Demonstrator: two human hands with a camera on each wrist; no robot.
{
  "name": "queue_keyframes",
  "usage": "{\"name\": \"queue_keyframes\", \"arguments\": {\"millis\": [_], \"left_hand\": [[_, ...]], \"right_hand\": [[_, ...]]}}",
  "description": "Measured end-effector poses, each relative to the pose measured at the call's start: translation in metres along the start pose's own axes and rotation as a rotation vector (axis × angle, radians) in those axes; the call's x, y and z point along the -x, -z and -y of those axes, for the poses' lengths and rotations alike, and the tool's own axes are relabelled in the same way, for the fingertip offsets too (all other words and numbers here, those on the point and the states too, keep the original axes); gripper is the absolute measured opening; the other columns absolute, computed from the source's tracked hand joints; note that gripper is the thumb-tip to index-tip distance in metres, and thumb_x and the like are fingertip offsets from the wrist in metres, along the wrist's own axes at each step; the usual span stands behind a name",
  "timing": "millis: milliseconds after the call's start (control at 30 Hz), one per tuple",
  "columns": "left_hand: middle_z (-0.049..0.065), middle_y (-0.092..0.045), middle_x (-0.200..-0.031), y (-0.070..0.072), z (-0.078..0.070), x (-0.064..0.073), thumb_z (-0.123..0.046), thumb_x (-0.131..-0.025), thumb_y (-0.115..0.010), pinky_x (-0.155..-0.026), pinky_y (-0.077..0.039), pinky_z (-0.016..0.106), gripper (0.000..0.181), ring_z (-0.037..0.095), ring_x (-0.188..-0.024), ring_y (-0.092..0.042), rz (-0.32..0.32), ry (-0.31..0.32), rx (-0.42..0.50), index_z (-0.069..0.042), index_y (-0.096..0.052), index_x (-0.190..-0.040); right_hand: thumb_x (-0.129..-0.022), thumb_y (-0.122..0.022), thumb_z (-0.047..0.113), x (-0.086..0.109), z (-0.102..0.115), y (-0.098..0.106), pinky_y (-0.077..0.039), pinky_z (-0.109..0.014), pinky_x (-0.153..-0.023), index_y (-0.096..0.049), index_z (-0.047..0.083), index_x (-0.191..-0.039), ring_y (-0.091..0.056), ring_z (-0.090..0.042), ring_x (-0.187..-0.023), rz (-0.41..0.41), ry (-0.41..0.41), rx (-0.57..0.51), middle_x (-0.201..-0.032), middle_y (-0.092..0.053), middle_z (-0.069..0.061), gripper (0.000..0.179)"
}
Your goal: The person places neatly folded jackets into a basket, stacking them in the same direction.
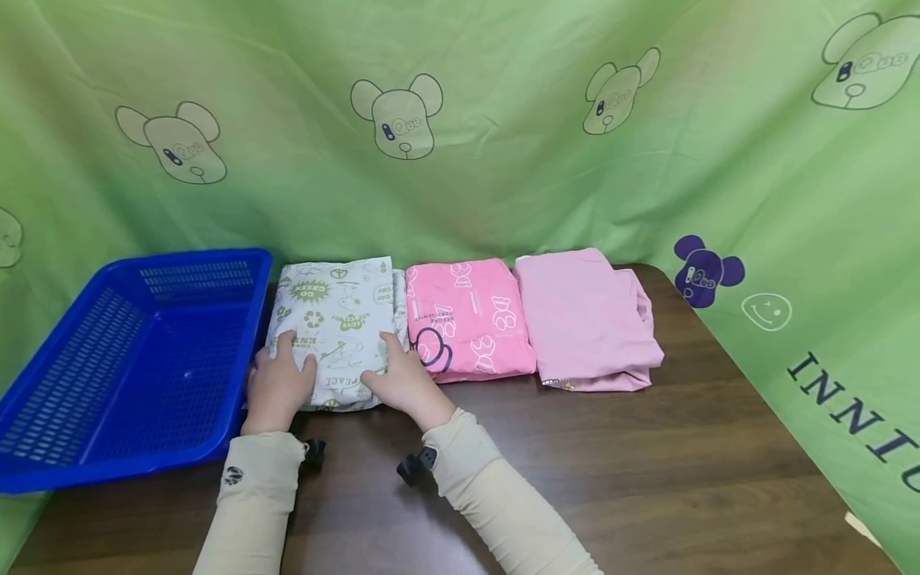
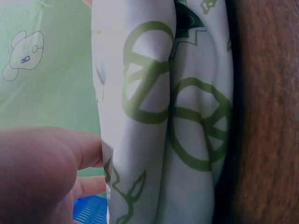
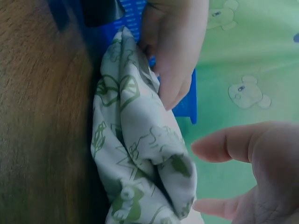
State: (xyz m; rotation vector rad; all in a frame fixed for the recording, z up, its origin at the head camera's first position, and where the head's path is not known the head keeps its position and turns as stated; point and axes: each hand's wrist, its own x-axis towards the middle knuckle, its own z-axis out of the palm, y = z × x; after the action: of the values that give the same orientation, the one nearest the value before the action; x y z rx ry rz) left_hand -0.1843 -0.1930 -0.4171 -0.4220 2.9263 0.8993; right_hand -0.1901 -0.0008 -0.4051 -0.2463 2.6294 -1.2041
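Note:
A folded white cloth with green print (image 1: pixel 338 319) lies on the table beside a blue basket. My left hand (image 1: pixel 282 383) rests along its left side, with fingers spread and some lying on the top; the rest are partly hidden beside the basket. At the cloth's right front corner, my right hand (image 1: pixel 410 387) touches the top with thumb and forefinger extended. In the left wrist view, the left hand (image 2: pixel 37 172) meets the cloth's upper face (image 2: pixel 140 93). From the right wrist view, the right hand's (image 3: pixel 261 168) fingertips reach the cloth's edge, its layers showing loose folds (image 3: pixel 140 130).
The blue plastic basket (image 1: pixel 251 351) stands at the left. To the right lie a folded bright pink cloth with white figures (image 1: pixel 470 311) and a folded pale pink cloth (image 1: pixel 585 319). A green printed curtain (image 1: pixel 503 184) hangs behind the brown wooden table (image 1: pixel 647 479).

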Motion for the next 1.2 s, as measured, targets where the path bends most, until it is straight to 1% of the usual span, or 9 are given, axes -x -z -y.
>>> {"name": "queue_keyframes", "arguments": {"millis": [233, 467, 600, 733, 833, 900, 1000, 1100, 1200], "left_hand": [[0.045, -0.029, -0.146, 0.003, 0.001, 0.001, -0.030, -0.104, -0.044, -0.108, -0.028, 0.070, 0.063, 0.063, -0.133, -0.030, 0.005, 0.011, -0.006, -0.006, -0.022, -0.158], [0.046, -0.027, -0.146, 0.003, 0.002, 0.000, -0.032, -0.104, -0.046, -0.105, -0.031, 0.071, 0.063, 0.064, -0.129, -0.034, 0.009, 0.010, 0.011, -0.008, -0.022, -0.158], [0.046, -0.033, -0.143, 0.004, 0.004, 0.000, -0.032, -0.104, -0.047, -0.101, -0.035, 0.070, 0.064, 0.063, -0.126, -0.040, -0.001, -0.016, 0.001, -0.008, -0.023, -0.159], [0.046, -0.045, -0.134, 0.004, 0.005, 0.000, -0.032, -0.104, -0.047, -0.097, -0.039, 0.069, 0.064, 0.062, -0.119, -0.047, -0.022, -0.040, -0.026, -0.010, -0.023, -0.159], [0.046, -0.046, -0.132, 0.003, 0.005, -0.001, -0.034, -0.104, -0.047, -0.096, -0.038, 0.069, 0.064, 0.063, -0.116, -0.048, -0.023, -0.040, -0.032, -0.013, -0.023, -0.159], [0.047, -0.043, -0.134, 0.003, 0.005, -0.002, -0.034, -0.104, -0.047, -0.096, -0.038, 0.070, 0.064, 0.064, -0.116, -0.046, -0.023, -0.038, -0.026, -0.013, -0.023, -0.159], [0.047, -0.042, -0.134, 0.001, 0.006, -0.003, -0.034, -0.103, -0.048, -0.094, -0.039, 0.069, 0.065, 0.064, -0.114, -0.047, -0.030, -0.039, -0.013, -0.013, -0.023, -0.159], [0.046, -0.046, -0.132, 0.000, 0.009, -0.004, -0.035, -0.103, -0.049, -0.092, -0.042, 0.068, 0.066, 0.062, -0.113, -0.050, -0.040, -0.041, -0.001, -0.012, -0.024, -0.159], [0.044, -0.047, -0.132, 0.000, 0.011, -0.005, -0.036, -0.102, -0.050, -0.092, -0.042, 0.067, 0.068, 0.061, -0.114, -0.050, -0.043, -0.033, 0.018, -0.013, -0.023, -0.160]], "right_hand": [[-0.091, -0.063, 0.029, -0.004, -0.001, 0.000, -0.043, -0.047, -0.108, -0.028, 0.003, -0.158, -0.055, -0.034, -0.124, 0.047, -0.025, -0.036, -0.149, -0.048, -0.025, 0.079], [-0.090, -0.064, 0.028, -0.004, -0.002, -0.005, -0.048, -0.042, -0.097, -0.031, 0.005, -0.157, -0.061, -0.027, -0.101, 0.071, -0.073, -0.141, -0.142, -0.054, -0.020, 0.078], [-0.089, -0.067, 0.024, -0.006, -0.008, -0.010, -0.046, -0.044, -0.103, -0.036, 0.006, -0.155, -0.059, -0.029, -0.117, 0.015, -0.036, -0.168, -0.146, -0.051, -0.019, 0.075], [-0.088, -0.070, 0.022, -0.009, -0.014, -0.011, -0.038, -0.045, -0.113, -0.039, 0.010, -0.154, -0.048, -0.031, -0.134, -0.030, 0.000, -0.245, -0.154, -0.045, -0.017, 0.074], [-0.087, -0.073, 0.020, -0.011, -0.019, -0.009, -0.036, -0.044, -0.113, -0.037, 0.014, -0.156, -0.045, -0.027, -0.135, -0.018, -0.001, -0.347, -0.157, -0.041, -0.014, 0.078], [-0.086, -0.075, 0.018, -0.013, -0.022, -0.008, -0.041, -0.045, -0.108, -0.036, 0.017, -0.157, -0.050, -0.027, -0.125, 0.000, 0.002, -0.412, -0.159, -0.037, -0.012, 0.082], [-0.084, -0.077, 0.018, -0.015, -0.026, -0.008, -0.042, -0.045, -0.107, -0.034, 0.021, -0.159, -0.047, -0.023, -0.123, 0.028, 0.016, -0.488, -0.162, -0.032, -0.009, 0.086], [-0.083, -0.079, 0.015, -0.018, -0.030, -0.009, -0.039, -0.045, -0.111, -0.033, 0.024, -0.159, -0.043, -0.022, -0.132, 0.049, 0.021, -0.541, -0.164, -0.029, -0.006, 0.090], [-0.082, -0.079, 0.012, -0.020, -0.033, -0.011, -0.029, -0.046, -0.118, -0.034, 0.026, -0.159, -0.027, -0.021, -0.146, 0.059, 0.024, -0.581, -0.165, -0.027, -0.004, 0.090]]}}
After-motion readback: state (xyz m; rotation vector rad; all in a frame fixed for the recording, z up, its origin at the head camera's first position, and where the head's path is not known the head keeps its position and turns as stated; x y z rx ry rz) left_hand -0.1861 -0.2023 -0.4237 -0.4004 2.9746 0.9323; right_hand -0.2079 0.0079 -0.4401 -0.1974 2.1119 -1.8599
